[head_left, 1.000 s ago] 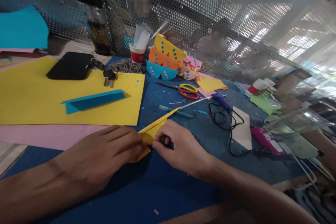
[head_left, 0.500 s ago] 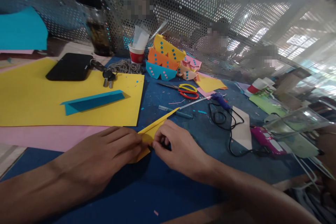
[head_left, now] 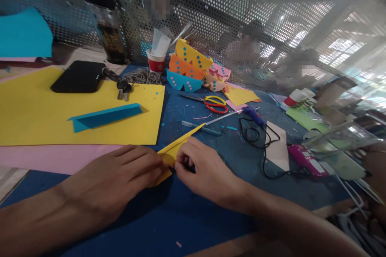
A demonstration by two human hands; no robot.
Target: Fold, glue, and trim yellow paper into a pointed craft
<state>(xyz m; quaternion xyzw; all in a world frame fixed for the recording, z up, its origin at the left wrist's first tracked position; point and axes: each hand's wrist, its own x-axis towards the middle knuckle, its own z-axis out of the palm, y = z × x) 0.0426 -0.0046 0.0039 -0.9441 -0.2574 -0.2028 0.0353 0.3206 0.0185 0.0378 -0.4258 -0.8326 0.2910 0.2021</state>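
A folded strip of yellow paper (head_left: 175, 150) lies slanted on the blue table, its far end near a teal pen (head_left: 205, 129). My left hand (head_left: 129, 176) is closed over the strip's near end, with its fingertips hidden against the paper. Close beside it, my right hand (head_left: 200, 164) pinches the lower edge of the same paper between thumb and curled fingers. To the left, a folded blue paper strip (head_left: 105, 118) rests on a large yellow sheet (head_left: 33, 116).
Scissors (head_left: 211, 102), a glue gun (head_left: 253, 115) with its looped black cord and a magenta device (head_left: 307, 162) lie on the right. Behind stand folded paper shapes (head_left: 187, 68), a red-and-white cup (head_left: 156, 63) and a jar (head_left: 110, 40). A black phone (head_left: 76, 76) and keys (head_left: 123, 88) lie left.
Both hands keep almost the same place on the yellow paper. The right fingers have shifted very slightly left; the view has moved a touch.
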